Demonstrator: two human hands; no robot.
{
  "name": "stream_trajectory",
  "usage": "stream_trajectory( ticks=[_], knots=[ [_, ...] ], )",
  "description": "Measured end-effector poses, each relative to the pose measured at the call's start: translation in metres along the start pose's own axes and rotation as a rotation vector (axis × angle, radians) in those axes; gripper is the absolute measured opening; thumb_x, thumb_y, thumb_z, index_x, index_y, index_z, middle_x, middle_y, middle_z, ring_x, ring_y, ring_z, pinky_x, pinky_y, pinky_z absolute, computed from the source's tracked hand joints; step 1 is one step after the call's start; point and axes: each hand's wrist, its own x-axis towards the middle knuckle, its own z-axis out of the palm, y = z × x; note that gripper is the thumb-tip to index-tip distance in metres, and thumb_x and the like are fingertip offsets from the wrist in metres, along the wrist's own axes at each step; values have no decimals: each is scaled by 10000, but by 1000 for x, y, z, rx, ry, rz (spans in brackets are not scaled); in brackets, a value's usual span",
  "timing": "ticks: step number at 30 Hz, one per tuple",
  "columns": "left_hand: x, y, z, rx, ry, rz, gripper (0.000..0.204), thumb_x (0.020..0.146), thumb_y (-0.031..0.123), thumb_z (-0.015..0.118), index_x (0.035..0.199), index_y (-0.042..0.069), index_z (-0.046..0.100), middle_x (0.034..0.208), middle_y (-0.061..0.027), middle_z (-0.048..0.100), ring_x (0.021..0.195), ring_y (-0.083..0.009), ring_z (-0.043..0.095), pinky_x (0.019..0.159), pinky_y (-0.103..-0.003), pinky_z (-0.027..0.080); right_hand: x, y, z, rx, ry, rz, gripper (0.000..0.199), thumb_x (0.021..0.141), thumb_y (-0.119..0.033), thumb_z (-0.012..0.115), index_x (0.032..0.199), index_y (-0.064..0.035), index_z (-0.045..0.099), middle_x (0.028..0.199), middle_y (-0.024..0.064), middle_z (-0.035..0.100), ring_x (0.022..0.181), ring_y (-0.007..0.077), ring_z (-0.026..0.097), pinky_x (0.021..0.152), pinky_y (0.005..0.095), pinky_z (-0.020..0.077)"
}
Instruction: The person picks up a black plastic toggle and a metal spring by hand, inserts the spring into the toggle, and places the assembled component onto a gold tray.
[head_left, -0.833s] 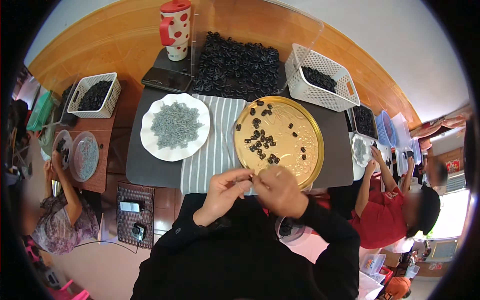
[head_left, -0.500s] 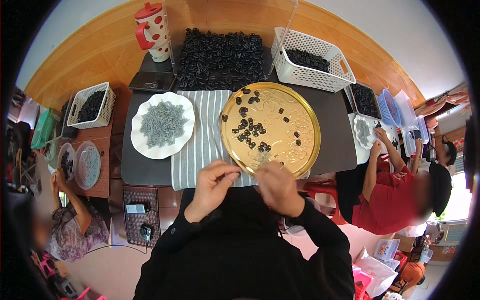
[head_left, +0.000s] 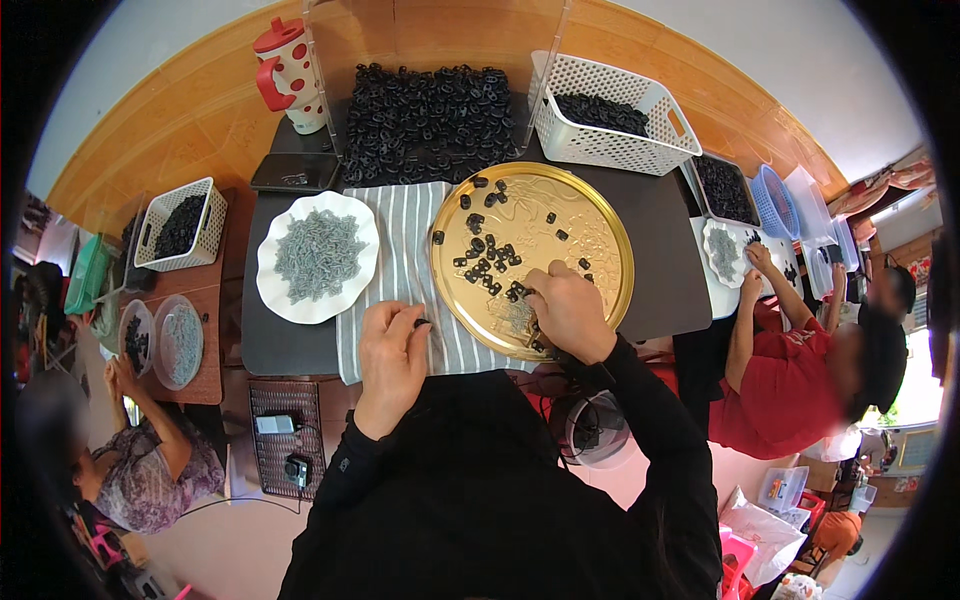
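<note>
A round gold tray [head_left: 600, 235] lies on a dark table, with several small black plastic pieces [head_left: 480, 250] scattered over it. My right hand [head_left: 565, 310] reaches onto the tray's near part, fingers curled down among the pieces. My left hand [head_left: 392, 350] rests on a striped cloth [head_left: 405, 250] just left of the tray and pinches a small black piece [head_left: 423, 322] between thumb and fingers. A white scalloped plate [head_left: 275, 300] heaped with small grey parts [head_left: 320, 255] sits left of the cloth.
A big pile of black pieces [head_left: 425, 120] lies behind the tray, beside a white basket [head_left: 640, 150] holding more. A red spotted jug [head_left: 290, 75] and a dark phone [head_left: 295, 172] stand at the back left. Other people work at tables on both sides.
My hands have parted: the right one moved out onto the gold tray, the left stayed over the striped cloth with a black piece. The view has shifted slightly.
</note>
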Motion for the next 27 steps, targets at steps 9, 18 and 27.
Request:
stream_trajectory(
  ticks=[9,18,27],
  knots=[
    [1,23,8,-362,-117,52,167,823,-21,605,985,-38,639,892,-126,588,696,-183,577,602,-263,449,-16,0,-7,546,42,7,66,773,-6,595,837,3,589,781,159,588,711,308,606,624,363,475],
    [1,41,43,-963,-400,-355,208,900,15,568,1099,-12,618,909,-37,618,772,-68,554,655,-201,454,-40,-23,-19,894,73,68,130,810,71,568,922,25,615,783,76,559,712,138,551,644,245,425],
    [0,41,51,-1092,-411,-497,196,883,-19,564,1071,-31,618,869,-28,636,735,-57,555,645,-204,457,-42,-24,-4,1149,30,181,141,854,58,545,968,17,618,834,20,626,748,66,575,693,199,448]
  ],
)
